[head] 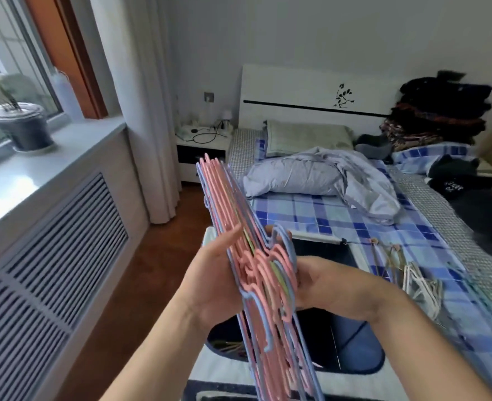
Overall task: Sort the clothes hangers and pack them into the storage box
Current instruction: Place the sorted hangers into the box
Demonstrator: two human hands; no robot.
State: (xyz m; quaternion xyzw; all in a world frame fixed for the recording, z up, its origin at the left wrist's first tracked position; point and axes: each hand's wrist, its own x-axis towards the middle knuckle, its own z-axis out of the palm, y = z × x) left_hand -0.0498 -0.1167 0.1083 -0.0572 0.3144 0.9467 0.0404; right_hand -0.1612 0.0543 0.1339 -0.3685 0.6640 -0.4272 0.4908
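Left hand (210,282) flat-fingered, right hand (323,285) gripping stack of pink and blue plastic hangers (256,270), frame centre, above dark fabric storage box (352,342).

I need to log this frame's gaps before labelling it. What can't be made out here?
Head view:
- storage box interior: mostly hidden behind the hanger stack and both hands.
- Right hand fingertips: behind the stack.
- Stack's lower end: cut off by the bottom edge.
- Loose hangers on the bed: blurred, uncountable.
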